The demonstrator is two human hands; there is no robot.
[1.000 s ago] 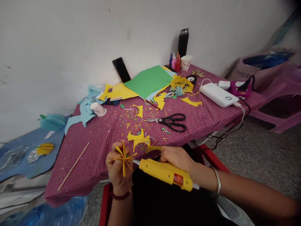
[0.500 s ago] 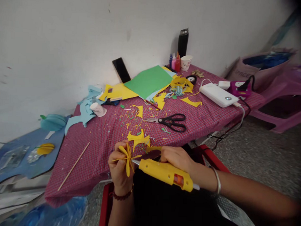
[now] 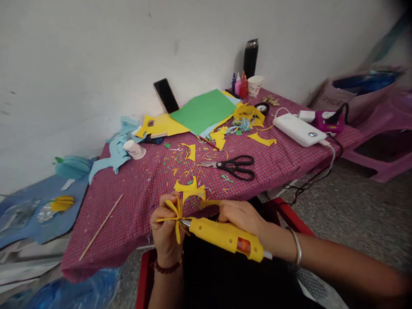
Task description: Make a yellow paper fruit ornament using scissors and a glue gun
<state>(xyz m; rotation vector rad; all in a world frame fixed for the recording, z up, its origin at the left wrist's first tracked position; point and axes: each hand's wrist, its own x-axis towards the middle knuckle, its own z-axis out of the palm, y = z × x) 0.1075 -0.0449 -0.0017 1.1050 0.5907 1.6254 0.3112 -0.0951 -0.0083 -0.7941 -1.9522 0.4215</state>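
Observation:
My left hand pinches a yellow foam flower made of several thin petals that fan out from its middle. Closed around a yellow hot glue gun is my right hand. The metal nozzle points left and meets the petals near the flower's centre; whether glue is coming out cannot be made out. A clear glue stick pokes from the gun's back end. On the cloth beyond my hands lie yellow foam offcuts and black-handled scissors.
A checked red tablecloth carries a wooden stick, a tipped paper cup, green foam sheet, white power bank with cables, and a phone against the wall. A black flask stands behind.
The flower has turned slightly in my left hand, its petals now facing another way. The glue gun has shifted a little left, nozzle still at the flower's middle.

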